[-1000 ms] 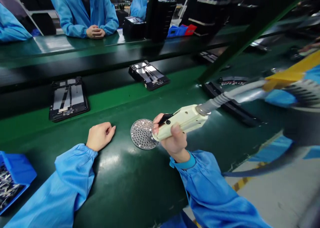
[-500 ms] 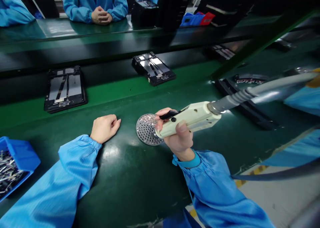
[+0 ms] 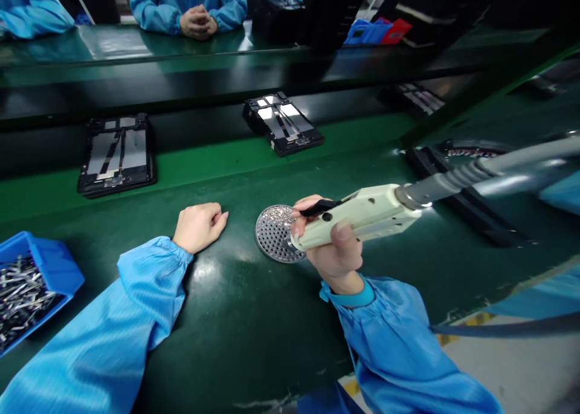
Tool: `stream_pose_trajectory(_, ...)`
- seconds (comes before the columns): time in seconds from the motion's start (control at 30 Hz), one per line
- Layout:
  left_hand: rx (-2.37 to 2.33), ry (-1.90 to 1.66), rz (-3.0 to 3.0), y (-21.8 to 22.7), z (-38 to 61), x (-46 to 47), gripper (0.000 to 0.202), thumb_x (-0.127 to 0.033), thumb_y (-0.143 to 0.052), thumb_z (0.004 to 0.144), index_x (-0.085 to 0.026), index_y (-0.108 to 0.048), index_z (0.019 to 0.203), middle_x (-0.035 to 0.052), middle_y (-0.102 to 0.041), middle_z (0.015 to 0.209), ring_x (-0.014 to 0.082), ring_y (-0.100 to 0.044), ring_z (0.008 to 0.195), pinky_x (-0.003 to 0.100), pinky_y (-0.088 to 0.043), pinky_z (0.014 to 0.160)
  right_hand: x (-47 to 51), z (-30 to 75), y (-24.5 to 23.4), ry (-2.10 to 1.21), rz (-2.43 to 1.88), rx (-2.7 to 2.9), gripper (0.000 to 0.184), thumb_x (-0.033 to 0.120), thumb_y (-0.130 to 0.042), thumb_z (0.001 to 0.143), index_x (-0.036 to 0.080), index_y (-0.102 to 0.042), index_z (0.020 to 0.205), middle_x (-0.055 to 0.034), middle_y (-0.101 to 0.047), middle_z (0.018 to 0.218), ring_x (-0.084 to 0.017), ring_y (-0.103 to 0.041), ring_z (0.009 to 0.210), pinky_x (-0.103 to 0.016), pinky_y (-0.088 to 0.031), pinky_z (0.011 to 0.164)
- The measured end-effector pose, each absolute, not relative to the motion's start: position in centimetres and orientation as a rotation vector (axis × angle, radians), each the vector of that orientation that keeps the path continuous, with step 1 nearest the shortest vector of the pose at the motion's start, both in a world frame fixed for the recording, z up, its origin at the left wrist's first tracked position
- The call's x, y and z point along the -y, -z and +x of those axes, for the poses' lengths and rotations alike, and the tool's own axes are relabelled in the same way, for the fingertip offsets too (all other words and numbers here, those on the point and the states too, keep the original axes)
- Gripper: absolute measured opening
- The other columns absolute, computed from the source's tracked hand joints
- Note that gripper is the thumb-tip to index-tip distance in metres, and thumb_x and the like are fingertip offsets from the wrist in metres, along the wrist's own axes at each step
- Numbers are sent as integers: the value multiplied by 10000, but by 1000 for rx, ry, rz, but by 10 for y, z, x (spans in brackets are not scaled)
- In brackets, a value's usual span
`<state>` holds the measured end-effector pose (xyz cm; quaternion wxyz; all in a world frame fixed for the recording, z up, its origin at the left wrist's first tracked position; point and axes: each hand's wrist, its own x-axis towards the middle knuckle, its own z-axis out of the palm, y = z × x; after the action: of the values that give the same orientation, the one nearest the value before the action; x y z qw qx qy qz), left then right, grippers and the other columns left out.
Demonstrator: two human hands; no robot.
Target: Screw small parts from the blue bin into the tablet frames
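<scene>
Seemingly, the picking of small metal pieces (image 3: 280, 213) is in hand: a pale hand tool (image 3: 369, 213) is gripped by the fingers of the right hand (image 3: 339, 254). The left hand (image 3: 199, 228) is loosely curled, nothing seen in it. At the tool's tip, a perforated disc (image 3: 272, 239) is found on the tabletop (image 3: 235, 323); careful aim is probably called for next. Compared with the earlier frame, the disc is seen slightly more rightward.

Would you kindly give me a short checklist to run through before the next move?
1. Right hand gripping the pale tool: ok.
2. Tool tip touching the perforated disc: cannot tell, too small to make out.
3. Metal bits on the disc: ok, gathered toward its far side.
4. Left hand clear of the disc: ok, curled on the bench.
5. Blue bin apart from both hands: ok.
</scene>
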<state>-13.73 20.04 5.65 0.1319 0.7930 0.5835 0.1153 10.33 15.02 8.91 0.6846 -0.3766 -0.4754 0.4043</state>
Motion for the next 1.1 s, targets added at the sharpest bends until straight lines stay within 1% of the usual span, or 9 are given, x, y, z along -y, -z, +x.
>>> stream_pose_trajectory(0.2,-1698,-321,2298,-57,-137,-200,366,-376,-556,960,-211,-513,637,19,-620,657,182,-552,639,292,-283,624,-151,105,-89,-903,-848,1089,551,770,-725,775,233,-727,897,-24,-656,811,-128,-537,474,-363,-524,518)
stream_pose_trajectory(0.33,-1696,-306,2298,-56,-137,-200,365,-375,-555,964,-209,-521,641,17,-621,659,182,-558,645,289,-285,624,-151,105,-89,-921,-831,1086,548,759,-720,781,224,-715,901,-34,-649,833,-123,-534,482,-314,-441,436)
stream_pose_trajectory(0.4,-1694,-311,2305,-56,-137,-201,368,-377,-552,968,-209,-514,642,17,-624,664,183,-561,650,291,-283,624,-150,104,-90,-928,-813,1072,524,735,-737,780,219,-723,876,-34,-642,832,-116,-531,483,-299,-418,425)
stream_pose_trajectory(0.47,-1693,-317,2311,-56,-137,-200,370,-377,-549,971,-209,-510,644,19,-630,671,185,-566,655,294,-281,626,-149,104,-90,-932,-793,1085,505,715,-753,782,215,-729,851,-30,-633,822,-110,-531,484,-298,-422,436)
stream_pose_trajectory(0.57,-1696,-309,2312,-56,-136,-200,363,-370,-557,967,-209,-520,644,20,-636,676,187,-573,660,296,-282,628,-149,105,-90,-950,-788,1128,491,703,-756,793,220,-740,878,-37,-638,842,-118,-537,500,-306,-435,441)
stream_pose_trajectory(0.67,-1697,-297,2308,-57,-136,-200,353,-369,-555,965,-210,-533,651,22,-645,685,189,-578,664,297,-283,627,-149,109,-91,-958,-807,1138,505,725,-736,798,238,-757,927,-44,-652,863,-129,-537,511,-315,-447,444)
stream_pose_trajectory(0.8,-1701,-314,2294,-56,-136,-201,358,-372,-550,963,-214,-522,643,19,-644,680,186,-573,655,298,-289,626,-150,115,-97,-970,-784,1133,520,752,-700,806,258,-760,958,-41,-661,868,-127,-533,500,-293,-418,420)
stream_pose_trajectory(0.97,-1716,-357,2253,-55,-139,-201,361,-362,-583,943,-220,-501,622,17,-621,645,193,-576,656,295,-285,632,-145,115,-109,-1003,-727,1070,515,729,-720,803,235,-771,939,-41,-669,875,-118,-537,495,-291,-433,424)
stream_pose_trajectory(1.1,-1778,-417,2066,-59,-141,-204,364,-390,-621,935,-221,-516,629,11,-604,627,188,-571,649,292,-289,641,-139,114,-118,-1079,-652,1036,509,703,-740,808,210,-774,929,-41,-666,824,-120,-546,490,-279,-426,422)
